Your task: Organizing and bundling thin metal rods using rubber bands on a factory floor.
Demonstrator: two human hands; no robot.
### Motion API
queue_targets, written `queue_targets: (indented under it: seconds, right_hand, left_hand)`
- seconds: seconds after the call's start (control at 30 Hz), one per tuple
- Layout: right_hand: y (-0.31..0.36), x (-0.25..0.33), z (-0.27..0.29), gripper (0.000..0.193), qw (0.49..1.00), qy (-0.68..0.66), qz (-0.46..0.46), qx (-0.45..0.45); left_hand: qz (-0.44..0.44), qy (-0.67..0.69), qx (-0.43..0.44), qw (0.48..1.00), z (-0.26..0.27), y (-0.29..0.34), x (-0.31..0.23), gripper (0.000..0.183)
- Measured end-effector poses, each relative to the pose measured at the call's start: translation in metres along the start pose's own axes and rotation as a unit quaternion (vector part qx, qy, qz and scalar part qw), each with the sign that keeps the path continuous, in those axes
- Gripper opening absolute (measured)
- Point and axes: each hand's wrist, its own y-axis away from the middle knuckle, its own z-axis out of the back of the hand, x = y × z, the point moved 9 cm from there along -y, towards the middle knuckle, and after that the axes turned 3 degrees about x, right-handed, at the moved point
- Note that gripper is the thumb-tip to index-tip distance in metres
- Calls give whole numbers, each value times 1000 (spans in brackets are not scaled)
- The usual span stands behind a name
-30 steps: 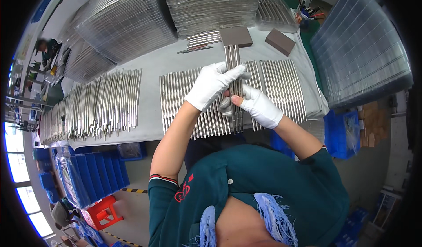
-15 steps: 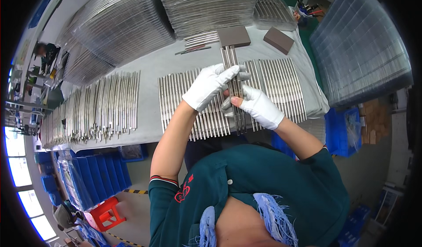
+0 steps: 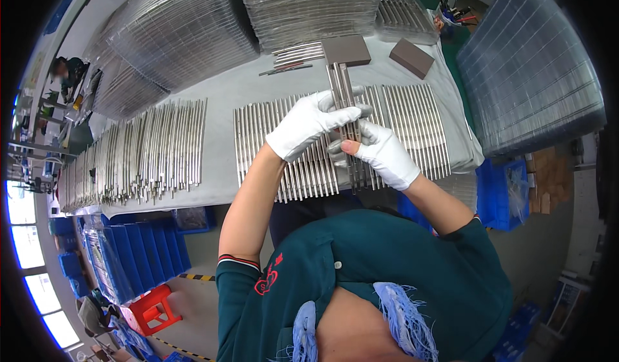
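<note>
The left hand [image 3: 308, 125] and the right hand [image 3: 387, 157], both in white gloves, held a small bunch of metal rods [image 3: 342, 81] above the cloth-covered worktop [image 3: 219, 168]. The left fingers were closed around the bunch at mid-length, partly across its front; the right fingers gripped it lower down, with 1 bare thumb tip pressed on the metal. The bunch pointed away from the person, its far end near a brown block [image 3: 346, 51].

Handling it well seemed to call for light, even pressure from both hands at 2 separate places, so that the rods lay parallel and none slid out. Gloved fabric was probably the better contact, as bare skin might mark the bright surface. The near end, it seemed, was best held clear of the rods below.

The bunch appeared to have about 3 rods, though the gloves hid part of it. There were 2 brown blocks, the other [image 3: 411, 59] farther right. Rods on the worktop formed a left group [image 3: 171, 143], a middle group [image 3: 258, 139] and a right group [image 3: 416, 130], 3 in all, too dense to count singly. Another few lay beside the first block.
</note>
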Motion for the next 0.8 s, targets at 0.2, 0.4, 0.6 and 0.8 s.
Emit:
queue_targets:
  seconds: [0.2,0.4,0.6,0.8]
  right_hand:
    - [3,-7,-8,39,993,-106,-56,14]
    - [0,-24,-9,36,979,-172,-106,28]
    - [-4,-27,-3,37,989,-122,-78,16]
    - [-6,-16,-1,33,996,-81,-40,29]
  left_hand:
    - [20,-14,-15,1000,5,-2,15,44]
    - [35,-49,-61,996,16,-8,29,38]
    - [44,-130,-84,987,21,-7,30,32]
    - [-4,-49,-92,995,9,0,15,20]
